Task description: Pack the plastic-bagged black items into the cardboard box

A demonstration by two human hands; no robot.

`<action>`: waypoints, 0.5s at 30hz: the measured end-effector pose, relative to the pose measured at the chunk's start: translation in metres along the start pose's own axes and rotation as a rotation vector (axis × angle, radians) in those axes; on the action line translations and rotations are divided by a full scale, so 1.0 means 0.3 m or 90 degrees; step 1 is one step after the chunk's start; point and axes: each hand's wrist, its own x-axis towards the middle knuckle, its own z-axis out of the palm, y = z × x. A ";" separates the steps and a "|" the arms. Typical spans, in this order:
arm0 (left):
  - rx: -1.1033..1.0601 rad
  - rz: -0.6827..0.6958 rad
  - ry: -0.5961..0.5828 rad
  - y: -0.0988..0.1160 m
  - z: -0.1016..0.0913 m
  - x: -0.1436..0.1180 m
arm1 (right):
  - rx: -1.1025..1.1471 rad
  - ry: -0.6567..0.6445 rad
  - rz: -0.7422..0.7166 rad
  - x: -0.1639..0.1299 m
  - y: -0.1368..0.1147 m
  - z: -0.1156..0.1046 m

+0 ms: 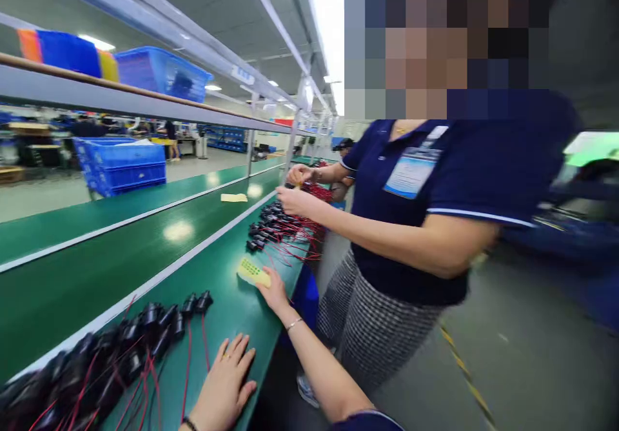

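Observation:
My left hand (pixel 226 379) lies flat on the green bench with its fingers spread and nothing in it. Beside it are black cylindrical parts with red wires (pixel 159 324), piled along the bench at the left. Farther up the bench, my right hand (pixel 275 291) grips the near end of a pale yellow sheet with rows of green dots (pixel 252 271), perhaps a sticker sheet. The sheet is just above or on the bench top; I cannot tell which. Beyond it lies another group of black wired parts (pixel 271 221).
A co-worker (pixel 387 224) stands at the right, both hands (pixel 297 192) together over the far parts. A yellow paper (pixel 234 197) lies on the green conveyor belt (pixel 178 231). Above runs a shelf with a blue basket (pixel 164 73); blue crates (pixel 120 166) stand beyond.

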 end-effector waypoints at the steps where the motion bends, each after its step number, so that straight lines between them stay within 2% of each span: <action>1: 0.023 0.037 0.037 -0.018 0.028 -0.012 | -0.012 -0.012 0.032 -0.003 -0.011 0.004; 3: 0.058 0.095 0.097 -0.058 0.083 -0.022 | -0.024 -0.050 0.095 0.009 -0.027 0.009; 5: 0.089 0.129 0.130 -0.088 0.124 -0.022 | -0.013 -0.081 0.121 0.024 -0.036 0.005; 9: 0.107 0.108 0.094 -0.091 0.139 -0.025 | 0.023 -0.053 0.130 0.019 -0.062 -0.013; 13: 0.097 0.086 0.073 -0.078 0.128 -0.035 | 0.134 -0.080 0.173 -0.004 -0.092 -0.018; 15: 0.083 0.081 0.080 -0.090 0.152 -0.041 | 0.145 -0.075 0.181 -0.005 -0.098 -0.017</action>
